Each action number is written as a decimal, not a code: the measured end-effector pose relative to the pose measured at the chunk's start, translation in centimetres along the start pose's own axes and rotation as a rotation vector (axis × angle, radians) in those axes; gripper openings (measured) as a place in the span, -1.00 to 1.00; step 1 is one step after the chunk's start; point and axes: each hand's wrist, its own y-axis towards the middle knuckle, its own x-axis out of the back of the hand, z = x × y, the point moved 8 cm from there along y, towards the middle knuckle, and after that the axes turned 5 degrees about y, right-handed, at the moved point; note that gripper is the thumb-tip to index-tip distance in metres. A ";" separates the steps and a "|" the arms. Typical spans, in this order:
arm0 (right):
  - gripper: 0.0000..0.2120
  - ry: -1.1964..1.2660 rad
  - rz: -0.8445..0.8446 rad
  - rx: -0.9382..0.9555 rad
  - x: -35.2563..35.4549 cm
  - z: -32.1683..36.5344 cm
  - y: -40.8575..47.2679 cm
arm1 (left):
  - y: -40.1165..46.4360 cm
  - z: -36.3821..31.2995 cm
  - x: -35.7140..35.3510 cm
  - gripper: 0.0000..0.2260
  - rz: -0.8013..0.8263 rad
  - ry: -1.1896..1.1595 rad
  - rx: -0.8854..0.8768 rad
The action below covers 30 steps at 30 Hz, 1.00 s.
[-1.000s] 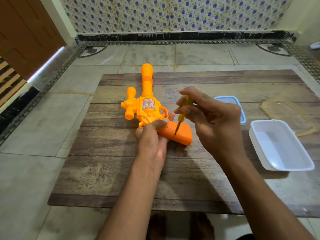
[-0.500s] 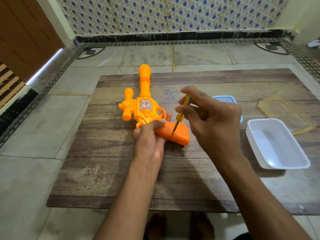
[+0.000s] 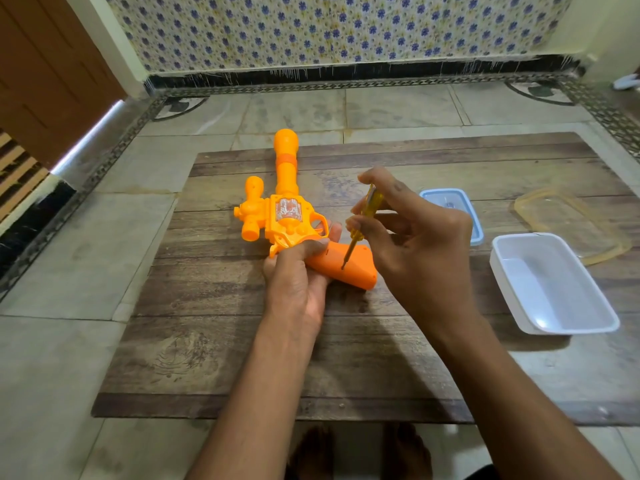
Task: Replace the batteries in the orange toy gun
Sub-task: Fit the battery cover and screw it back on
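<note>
Our left hand (image 3: 294, 282) grips the orange toy gun (image 3: 287, 220) while our right hand (image 3: 412, 244) pinches the screwdriver (image 3: 362, 223), tip on the grip. We judge we're loosening the battery cover's screw; next, steady turns.

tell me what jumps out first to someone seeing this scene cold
The bright orange toy gun lies in the middle of the wooden board, barrel pointing away. The left hand grips it near the handle while the right hand pinches a yellow screwdriver with its tip down on the handle. To the right sits an empty white tray.
</note>
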 end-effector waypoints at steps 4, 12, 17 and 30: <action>-0.64 -0.069 -0.091 0.017 0.6 0.7 -0.3 | 0.1 0.0 0.1 -0.48 0.007 -0.045 0.019; -0.61 -0.226 -0.148 0.161 1.1 2.8 -0.4 | -1.3 -0.9 1.2 -0.58 -0.070 0.068 -0.023; -0.44 -0.268 0.137 0.158 -1.2 1.5 -0.5 | -3.8 -1.6 2.2 -0.64 -0.252 0.228 -0.100; -0.52 -0.319 0.814 -0.183 -3.2 -2.5 -3.7 | -7.1 -3.7 4.3 -0.69 -0.487 0.640 -0.267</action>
